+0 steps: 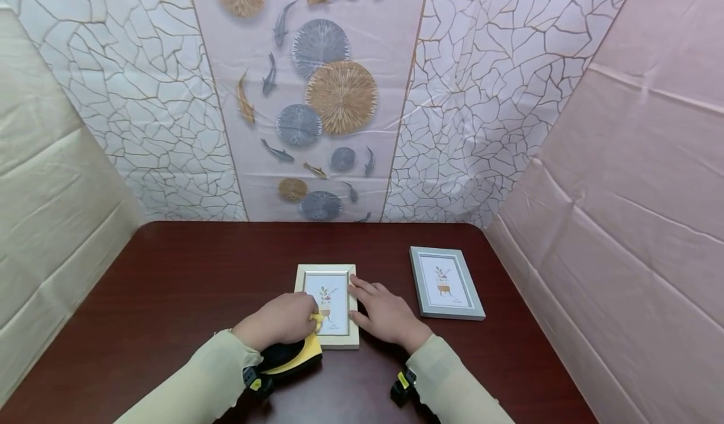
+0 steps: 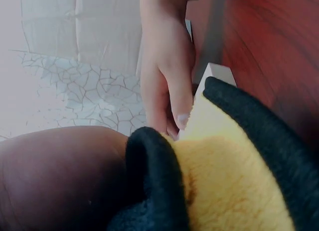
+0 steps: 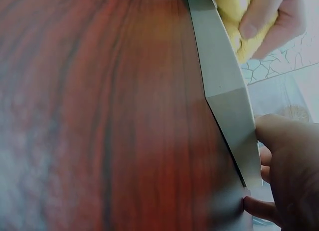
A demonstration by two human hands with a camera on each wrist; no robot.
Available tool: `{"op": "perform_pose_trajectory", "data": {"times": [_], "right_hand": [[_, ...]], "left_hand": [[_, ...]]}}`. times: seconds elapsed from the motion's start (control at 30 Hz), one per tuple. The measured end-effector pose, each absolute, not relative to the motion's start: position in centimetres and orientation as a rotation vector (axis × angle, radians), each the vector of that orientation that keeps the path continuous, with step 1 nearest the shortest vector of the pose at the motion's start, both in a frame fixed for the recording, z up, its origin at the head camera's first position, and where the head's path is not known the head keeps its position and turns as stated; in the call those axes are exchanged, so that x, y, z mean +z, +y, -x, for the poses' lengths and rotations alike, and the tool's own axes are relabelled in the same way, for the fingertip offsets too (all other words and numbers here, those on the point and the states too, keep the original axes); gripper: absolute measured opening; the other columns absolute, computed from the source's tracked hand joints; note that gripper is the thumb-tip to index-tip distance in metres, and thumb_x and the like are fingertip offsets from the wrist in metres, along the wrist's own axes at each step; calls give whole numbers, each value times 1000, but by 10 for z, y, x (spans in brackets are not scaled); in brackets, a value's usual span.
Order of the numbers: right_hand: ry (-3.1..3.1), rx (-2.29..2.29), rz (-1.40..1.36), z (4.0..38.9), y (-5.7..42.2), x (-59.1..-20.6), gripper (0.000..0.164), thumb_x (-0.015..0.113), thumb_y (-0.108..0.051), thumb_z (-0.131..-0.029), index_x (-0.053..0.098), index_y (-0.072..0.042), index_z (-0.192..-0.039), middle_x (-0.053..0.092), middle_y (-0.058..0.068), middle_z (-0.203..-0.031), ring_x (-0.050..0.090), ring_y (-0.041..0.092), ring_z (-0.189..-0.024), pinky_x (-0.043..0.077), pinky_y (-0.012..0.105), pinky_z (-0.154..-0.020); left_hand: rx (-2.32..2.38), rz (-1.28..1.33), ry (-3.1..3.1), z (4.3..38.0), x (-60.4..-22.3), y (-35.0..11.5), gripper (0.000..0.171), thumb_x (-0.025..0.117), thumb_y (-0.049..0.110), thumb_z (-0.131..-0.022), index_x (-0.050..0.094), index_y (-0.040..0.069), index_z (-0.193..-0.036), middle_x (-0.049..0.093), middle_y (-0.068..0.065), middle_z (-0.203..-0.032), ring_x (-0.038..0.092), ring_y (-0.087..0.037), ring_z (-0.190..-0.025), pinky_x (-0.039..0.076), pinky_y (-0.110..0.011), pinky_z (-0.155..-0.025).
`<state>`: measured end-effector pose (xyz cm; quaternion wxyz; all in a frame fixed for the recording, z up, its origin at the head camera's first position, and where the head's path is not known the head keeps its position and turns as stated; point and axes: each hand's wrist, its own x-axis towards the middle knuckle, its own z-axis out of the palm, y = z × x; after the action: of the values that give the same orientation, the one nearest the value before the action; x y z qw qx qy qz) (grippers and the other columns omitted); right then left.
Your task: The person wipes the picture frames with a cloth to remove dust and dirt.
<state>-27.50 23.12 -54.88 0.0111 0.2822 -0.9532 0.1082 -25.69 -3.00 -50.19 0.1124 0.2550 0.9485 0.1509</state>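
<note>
A cream picture frame (image 1: 327, 272) lies flat on the dark red table (image 1: 186, 273), with a plant print under its glass. My left hand (image 1: 279, 319) grips a yellow and black cloth (image 1: 294, 355) and presses it on the frame's glass near the lower left. In the left wrist view the cloth (image 2: 234, 181) fills the foreground. My right hand (image 1: 381, 311) rests on the frame's right edge, fingers fairly straight, steadying it. In the right wrist view the frame's edge (image 3: 219, 86) runs past the fingers of my right hand (image 3: 286, 166), with the yellow cloth (image 3: 239, 17) at the top.
A grey picture frame (image 1: 447, 282) with a similar print lies flat to the right of the cream one. Patterned cloth walls stand close behind and at both sides of the table.
</note>
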Motion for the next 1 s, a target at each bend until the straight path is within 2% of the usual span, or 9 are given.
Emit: {"op": "perform_pose_trajectory", "data": {"times": [0.17, 0.67, 1.0], "right_hand": [[-2968, 345, -874, 276, 232, -550, 63, 57, -48, -113, 49, -18, -168, 35, -2, -178, 48, 26, -152, 61, 49, -88], [-2956, 348, -911, 276, 237, -552, 62, 56, -47, -114, 48, -18, -168, 35, -1, -178, 48, 29, -152, 61, 49, -80], [-2946, 353, -930, 276, 233, -551, 63, 56, -47, -114, 48, -17, -168, 35, 0, -178, 49, 28, -152, 61, 47, -80]], "left_hand": [[421, -822, 2762, 248, -500, -31, 44, 67, 11, -97, 47, 22, -59, 38, 8, -57, 37, -12, -52, 34, -31, -56], [503, -932, 2725, 242, -499, -23, 44, 67, 9, -97, 49, 22, -59, 41, 9, -57, 38, -11, -52, 35, -31, -56], [505, -869, 2759, 239, -503, -17, 42, 69, 10, -97, 53, 22, -60, 48, 6, -62, 42, -12, -54, 38, -32, -56]]}}
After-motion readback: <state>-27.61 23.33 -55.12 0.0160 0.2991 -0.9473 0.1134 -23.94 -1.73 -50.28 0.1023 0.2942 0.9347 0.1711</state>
